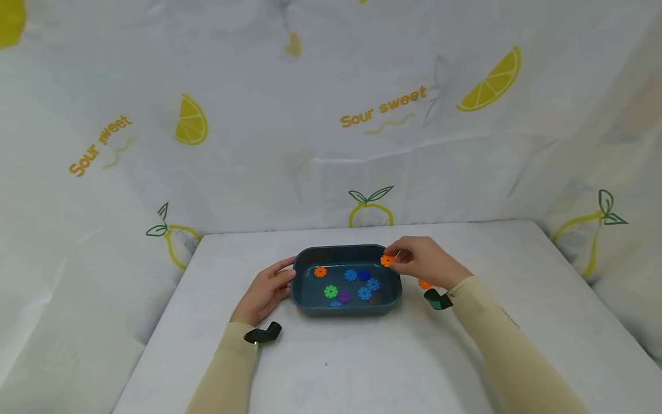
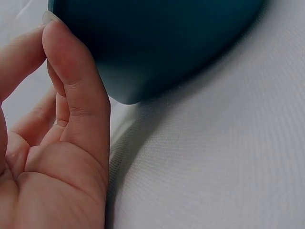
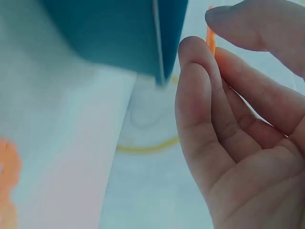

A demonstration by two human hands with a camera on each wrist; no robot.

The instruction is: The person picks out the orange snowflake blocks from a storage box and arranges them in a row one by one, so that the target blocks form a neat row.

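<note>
A dark teal plastic tray [image 1: 346,311] stands on the table, with several notched plastic discs in blue, green, purple and orange lying inside. At its left end my left hand [image 1: 267,290] grips the rim; the left wrist view shows the thumb [image 2: 71,62] and a finger meeting at the tray's edge [image 2: 157,62]. Over the tray's right end, my right hand [image 1: 421,260] pinches an orange notched disc [image 1: 387,261] between thumb and fingers. That disc appears edge-on as a thin orange strip [image 3: 211,40] in the right wrist view.
Another orange disc [image 1: 425,284] lies on the white tabletop [image 1: 331,368] right of the tray, partly hidden under my right wrist. A white cloth with lemon prints [image 1: 331,144] hangs behind the table and along its sides.
</note>
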